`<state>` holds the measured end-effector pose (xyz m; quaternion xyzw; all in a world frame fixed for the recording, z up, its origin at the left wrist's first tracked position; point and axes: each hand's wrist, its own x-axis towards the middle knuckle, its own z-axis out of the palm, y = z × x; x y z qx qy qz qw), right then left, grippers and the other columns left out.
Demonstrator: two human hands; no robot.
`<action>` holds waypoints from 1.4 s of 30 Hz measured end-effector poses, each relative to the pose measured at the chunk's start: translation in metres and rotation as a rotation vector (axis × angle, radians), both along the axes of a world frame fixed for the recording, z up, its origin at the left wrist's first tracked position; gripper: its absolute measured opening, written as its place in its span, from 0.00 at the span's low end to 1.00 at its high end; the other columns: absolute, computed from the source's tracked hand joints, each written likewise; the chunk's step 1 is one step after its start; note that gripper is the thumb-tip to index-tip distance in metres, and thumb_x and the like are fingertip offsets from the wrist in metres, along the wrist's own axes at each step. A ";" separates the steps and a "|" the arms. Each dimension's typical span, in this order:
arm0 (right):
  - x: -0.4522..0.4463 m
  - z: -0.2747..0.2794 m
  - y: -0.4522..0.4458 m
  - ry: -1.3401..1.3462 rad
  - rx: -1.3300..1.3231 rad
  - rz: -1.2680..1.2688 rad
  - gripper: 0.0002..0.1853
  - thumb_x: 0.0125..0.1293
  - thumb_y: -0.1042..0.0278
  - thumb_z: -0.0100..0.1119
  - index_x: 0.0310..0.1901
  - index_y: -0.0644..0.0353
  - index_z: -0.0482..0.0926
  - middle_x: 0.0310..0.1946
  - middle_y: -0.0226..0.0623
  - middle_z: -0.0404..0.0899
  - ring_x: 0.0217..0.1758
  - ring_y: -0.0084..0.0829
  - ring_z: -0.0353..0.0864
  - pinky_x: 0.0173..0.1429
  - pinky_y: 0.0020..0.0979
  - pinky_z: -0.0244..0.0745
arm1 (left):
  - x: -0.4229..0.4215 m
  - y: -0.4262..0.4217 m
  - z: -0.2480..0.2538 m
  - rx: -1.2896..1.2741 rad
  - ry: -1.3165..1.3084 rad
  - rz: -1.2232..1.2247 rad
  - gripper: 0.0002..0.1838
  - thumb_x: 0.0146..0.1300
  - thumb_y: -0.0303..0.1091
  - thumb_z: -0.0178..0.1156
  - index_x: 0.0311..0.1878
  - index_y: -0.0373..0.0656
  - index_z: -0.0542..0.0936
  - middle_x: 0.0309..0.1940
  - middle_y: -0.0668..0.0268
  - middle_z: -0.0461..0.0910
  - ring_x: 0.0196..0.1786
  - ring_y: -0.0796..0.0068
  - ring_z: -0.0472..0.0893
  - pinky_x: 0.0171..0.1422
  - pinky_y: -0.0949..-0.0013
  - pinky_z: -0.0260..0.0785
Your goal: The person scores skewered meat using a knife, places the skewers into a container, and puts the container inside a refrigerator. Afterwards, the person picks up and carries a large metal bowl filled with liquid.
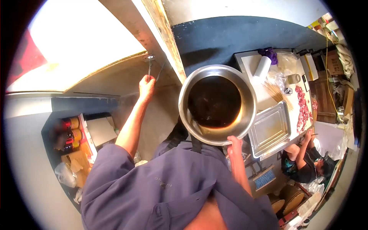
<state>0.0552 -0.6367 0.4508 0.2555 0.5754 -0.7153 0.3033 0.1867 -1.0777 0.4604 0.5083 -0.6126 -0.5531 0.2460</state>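
Observation:
My right hand (234, 145) is closed on the rim of a round stainless steel basin (250, 97), held in front of my body. Dark brown liquid (214, 101) fills the bottom of the basin, which tilts slightly. Up at the left, my left hand (147, 86) is closed on a thin metal wire (149, 68) that hangs from a fitting on the edge of a wooden door panel (111, 73). Bright light comes from beyond that panel. What exactly the wire belongs to I cannot make out.
At right, a table (245, 61) bears a metal tray (270, 130), skewer sticks (279, 94), a plastic roll (262, 69) and pieces of raw meat (303, 109). A seated person (306, 159) works beside it. Several jars (71, 134) stand at left. A door frame (168, 42) rises ahead.

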 end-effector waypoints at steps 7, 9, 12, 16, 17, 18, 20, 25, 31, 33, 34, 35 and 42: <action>-0.037 -0.018 0.025 -0.043 -0.003 0.188 0.20 0.42 0.85 0.57 0.42 0.69 0.73 0.32 0.35 0.73 0.33 0.31 0.74 0.41 0.33 0.74 | 0.067 0.062 -0.001 0.026 -0.185 0.016 0.04 0.58 0.33 0.55 0.32 0.44 0.75 0.21 0.75 0.68 0.21 0.85 0.65 0.20 0.75 0.59; -0.046 -0.014 0.026 -0.010 -0.022 0.267 0.24 0.41 0.85 0.57 0.46 0.68 0.72 0.36 0.36 0.74 0.36 0.31 0.75 0.42 0.34 0.74 | 0.090 0.076 -0.010 -0.135 -0.323 -0.011 0.08 0.56 0.35 0.56 0.31 0.39 0.76 0.21 0.62 0.75 0.26 0.73 0.73 0.32 0.66 0.68; -0.058 -0.016 0.029 -0.052 -0.007 0.297 0.26 0.41 0.84 0.57 0.48 0.67 0.71 0.38 0.36 0.74 0.39 0.31 0.75 0.44 0.34 0.74 | 0.123 0.104 -0.015 -0.176 -0.550 0.050 0.12 0.56 0.37 0.57 0.31 0.36 0.76 0.25 0.54 0.78 0.30 0.62 0.76 0.40 0.62 0.69; -0.072 -0.029 0.031 -0.060 0.027 0.388 0.25 0.40 0.85 0.56 0.47 0.67 0.71 0.37 0.35 0.74 0.38 0.32 0.75 0.42 0.33 0.73 | 0.180 0.139 -0.035 -0.311 -0.604 0.176 0.11 0.58 0.36 0.58 0.33 0.36 0.76 0.21 0.57 0.77 0.27 0.65 0.77 0.35 0.61 0.69; -0.074 -0.034 0.030 -0.080 0.029 0.412 0.24 0.40 0.85 0.56 0.45 0.67 0.72 0.35 0.34 0.73 0.36 0.31 0.74 0.40 0.33 0.73 | 0.190 0.150 -0.033 -0.331 -0.637 0.192 0.12 0.58 0.37 0.57 0.35 0.35 0.77 0.25 0.53 0.79 0.31 0.59 0.79 0.38 0.58 0.70; -0.073 -0.031 0.026 -0.047 0.036 0.415 0.23 0.40 0.86 0.55 0.45 0.67 0.72 0.33 0.34 0.73 0.36 0.31 0.74 0.39 0.32 0.73 | 0.200 0.163 -0.032 -0.353 -0.670 0.209 0.13 0.58 0.37 0.57 0.38 0.35 0.78 0.28 0.49 0.80 0.34 0.52 0.81 0.41 0.56 0.71; -0.068 -0.022 0.016 -0.043 0.028 0.409 0.23 0.41 0.87 0.55 0.44 0.67 0.72 0.34 0.34 0.73 0.36 0.30 0.74 0.39 0.31 0.72 | 0.217 0.188 -0.041 -0.218 -0.735 0.299 0.17 0.58 0.40 0.57 0.40 0.33 0.80 0.33 0.44 0.81 0.42 0.46 0.81 0.47 0.53 0.71; -0.064 -0.038 0.005 -0.024 0.055 0.495 0.25 0.40 0.85 0.58 0.45 0.67 0.72 0.36 0.35 0.73 0.36 0.33 0.75 0.39 0.34 0.73 | 0.280 0.257 -0.079 0.015 -0.919 0.217 0.21 0.55 0.47 0.58 0.35 0.34 0.82 0.35 0.43 0.81 0.44 0.46 0.81 0.48 0.53 0.72; -0.054 -0.023 -0.041 0.059 0.117 0.588 0.23 0.41 0.85 0.57 0.45 0.69 0.72 0.36 0.37 0.74 0.38 0.35 0.75 0.40 0.36 0.74 | 0.321 0.337 -0.106 0.268 -0.908 0.501 0.17 0.53 0.38 0.57 0.39 0.34 0.82 0.36 0.49 0.83 0.42 0.56 0.83 0.45 0.56 0.73; -0.047 -0.009 -0.062 0.047 0.176 0.643 0.24 0.41 0.85 0.57 0.46 0.69 0.72 0.37 0.37 0.74 0.40 0.36 0.75 0.42 0.36 0.74 | 0.322 0.353 -0.121 0.136 -0.905 0.654 0.15 0.53 0.37 0.57 0.36 0.35 0.82 0.33 0.52 0.83 0.37 0.57 0.82 0.41 0.56 0.72; -0.042 -0.009 -0.072 0.028 0.132 0.668 0.24 0.40 0.82 0.60 0.45 0.68 0.72 0.38 0.37 0.74 0.40 0.36 0.75 0.43 0.35 0.73 | 0.327 0.361 -0.136 0.001 -0.907 0.796 0.12 0.52 0.35 0.58 0.33 0.36 0.82 0.30 0.55 0.82 0.33 0.59 0.81 0.38 0.56 0.72; -0.037 -0.009 -0.084 0.010 0.088 0.694 0.24 0.38 0.80 0.63 0.44 0.68 0.72 0.39 0.38 0.74 0.40 0.35 0.75 0.44 0.35 0.73 | 0.351 0.371 -0.159 0.246 -0.848 0.710 0.10 0.52 0.35 0.58 0.31 0.37 0.80 0.27 0.58 0.80 0.29 0.61 0.79 0.33 0.56 0.71; 0.005 0.021 -0.187 0.078 0.207 0.811 0.32 0.41 0.77 0.63 0.53 0.66 0.66 0.47 0.41 0.70 0.47 0.35 0.72 0.52 0.32 0.70 | 0.358 0.361 -0.107 0.954 -0.447 1.126 0.02 0.51 0.29 0.58 0.27 0.42 0.76 0.18 0.60 0.73 0.16 0.60 0.71 0.16 0.53 0.63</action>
